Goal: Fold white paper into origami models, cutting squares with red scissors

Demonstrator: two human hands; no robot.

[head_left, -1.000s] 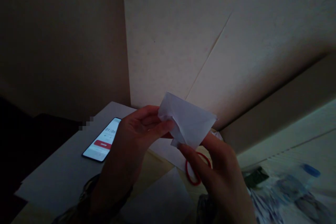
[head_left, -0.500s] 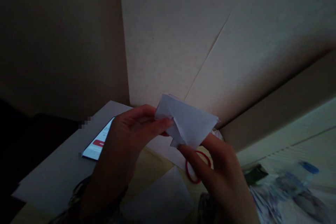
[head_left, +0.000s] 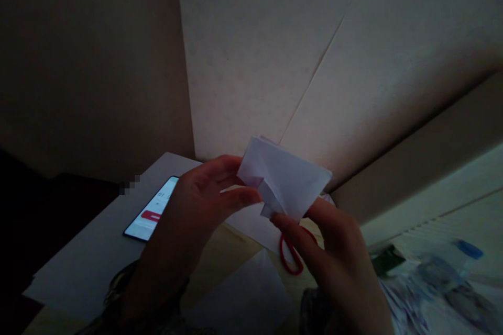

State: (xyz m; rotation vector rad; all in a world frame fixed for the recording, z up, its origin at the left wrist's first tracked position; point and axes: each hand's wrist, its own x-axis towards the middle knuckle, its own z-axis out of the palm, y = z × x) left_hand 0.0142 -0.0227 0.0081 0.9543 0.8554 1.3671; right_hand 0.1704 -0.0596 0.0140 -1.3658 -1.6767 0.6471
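Note:
A small piece of white folded paper (head_left: 294,172), with layered edges and a creased flap on its left part, is held up between my hands. My right hand (head_left: 334,251) pinches its lower edge, thumb in front and fingers behind. At the paper's left edge is my left hand (head_left: 196,204); its fingers go behind the paper and its thumb tip lies at the flap's edge, with a gap between thumb and fingers. Below, a sheet of white paper (head_left: 243,293) lies on the wooden tabletop (head_left: 214,254). Red loops like scissors handles (head_left: 293,261) show beside my right thumb, partly hidden.
A lit phone (head_left: 147,217) rests on white sheets (head_left: 78,267) at the left. Pale wall panels (head_left: 251,63) rise close behind. To the lower right are a clear plastic bottle with a blue cap (head_left: 469,248) and a dark green packet (head_left: 389,260).
My left thumb has slid off the front of the folded paper to its lower left edge, uncovering the flap. The paper and my right hand have shifted slightly right.

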